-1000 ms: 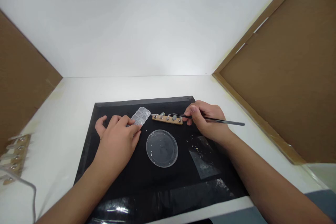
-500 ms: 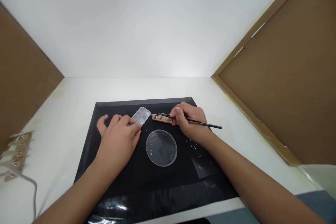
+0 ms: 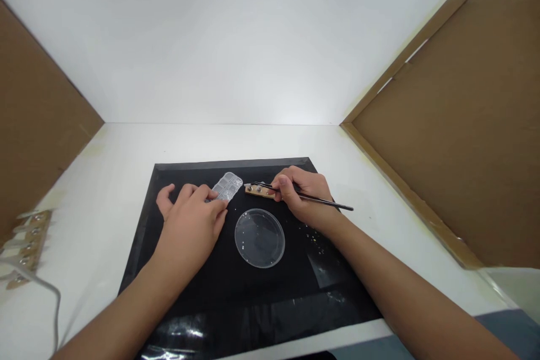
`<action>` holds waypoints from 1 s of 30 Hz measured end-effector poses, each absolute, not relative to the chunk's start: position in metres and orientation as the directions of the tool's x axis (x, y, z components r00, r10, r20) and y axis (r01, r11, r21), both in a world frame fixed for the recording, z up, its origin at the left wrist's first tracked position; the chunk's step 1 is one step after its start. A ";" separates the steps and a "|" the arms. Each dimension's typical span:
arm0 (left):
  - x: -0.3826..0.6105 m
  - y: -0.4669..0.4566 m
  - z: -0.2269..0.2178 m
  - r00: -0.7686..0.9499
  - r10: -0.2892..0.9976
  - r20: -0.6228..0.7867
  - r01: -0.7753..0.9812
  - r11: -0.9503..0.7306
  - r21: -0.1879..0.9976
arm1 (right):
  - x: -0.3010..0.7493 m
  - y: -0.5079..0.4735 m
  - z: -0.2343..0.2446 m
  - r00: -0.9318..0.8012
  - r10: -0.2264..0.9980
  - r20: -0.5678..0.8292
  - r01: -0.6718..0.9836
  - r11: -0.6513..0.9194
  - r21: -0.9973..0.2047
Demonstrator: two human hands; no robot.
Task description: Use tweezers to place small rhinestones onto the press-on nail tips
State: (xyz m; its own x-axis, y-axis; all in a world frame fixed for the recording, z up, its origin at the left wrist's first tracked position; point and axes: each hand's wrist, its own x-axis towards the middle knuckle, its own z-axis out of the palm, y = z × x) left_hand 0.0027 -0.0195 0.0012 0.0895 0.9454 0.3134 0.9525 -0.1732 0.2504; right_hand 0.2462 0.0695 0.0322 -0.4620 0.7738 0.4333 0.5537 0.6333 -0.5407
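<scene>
Right hand: pinching tweezers | left hand: palm down, touching case, grip unclear

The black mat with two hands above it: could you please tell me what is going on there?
The left hand touches a clear compartment tray on the black mat. The right hand holds dark tweezers, their tips over the left end of a small brown strip; whether they grip anything is too small to tell. Nearer the viewer lies a round clear dish, with pale specks to its right.
</scene>
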 end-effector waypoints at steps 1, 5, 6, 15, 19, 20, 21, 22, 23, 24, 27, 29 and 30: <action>0.003 -0.019 0.001 0.089 0.944 0.317 0.953 -0.174 0.250 | 0.246 0.070 0.032 -0.463 0.776 0.428 0.554 0.631 -0.544; 0.003 -0.019 0.000 0.092 0.945 0.314 0.952 -0.176 0.252 | 0.248 0.071 0.031 -0.471 0.770 0.430 0.551 0.637 -0.539; 0.003 -0.019 0.001 0.093 0.946 0.311 0.952 -0.177 0.251 | 0.249 0.071 0.031 -0.472 0.767 0.435 0.550 0.642 -0.535; 0.003 -0.019 0.000 0.086 0.943 0.322 0.952 -0.174 0.254 | 0.250 0.071 0.033 -0.516 0.749 0.416 0.542 0.661 -0.519; 0.004 -0.019 0.001 0.086 0.946 0.313 0.952 -0.171 0.255 | 0.251 0.072 0.032 -0.521 0.744 0.419 0.553 0.668 -0.498; 0.004 -0.019 0.002 0.085 0.947 0.308 0.952 -0.169 0.257 | 0.252 0.072 0.032 -0.523 0.742 0.419 0.549 0.670 -0.500; 0.004 -0.019 0.002 0.083 0.949 0.304 0.951 -0.166 0.260 | 0.252 0.072 0.031 -0.526 0.740 0.418 0.545 0.671 -0.502; 0.005 -0.019 0.003 0.080 0.951 0.300 0.951 -0.163 0.262 | 0.252 0.072 0.031 -0.529 0.738 0.420 0.540 0.674 -0.504; 0.005 -0.019 0.004 0.076 0.951 0.298 0.951 -0.160 0.265 | 0.252 0.072 0.031 -0.531 0.735 0.421 0.536 0.676 -0.505; 0.005 -0.019 0.004 0.074 0.952 0.297 0.950 -0.157 0.268 | 0.253 0.072 0.031 -0.535 0.732 0.422 0.533 0.680 -0.504; 0.006 -0.019 0.004 0.069 0.952 0.298 0.950 -0.154 0.273 | 0.253 0.072 0.032 -0.548 0.723 0.422 0.526 0.689 -0.498; 0.006 -0.019 0.004 0.068 0.952 0.299 0.950 -0.153 0.272 | 0.253 0.072 0.033 -0.561 0.712 0.423 0.516 0.700 -0.493; 0.006 -0.019 0.004 0.069 0.952 0.297 0.950 -0.154 0.272 | 0.253 0.072 0.033 -0.568 0.706 0.423 0.513 0.705 -0.489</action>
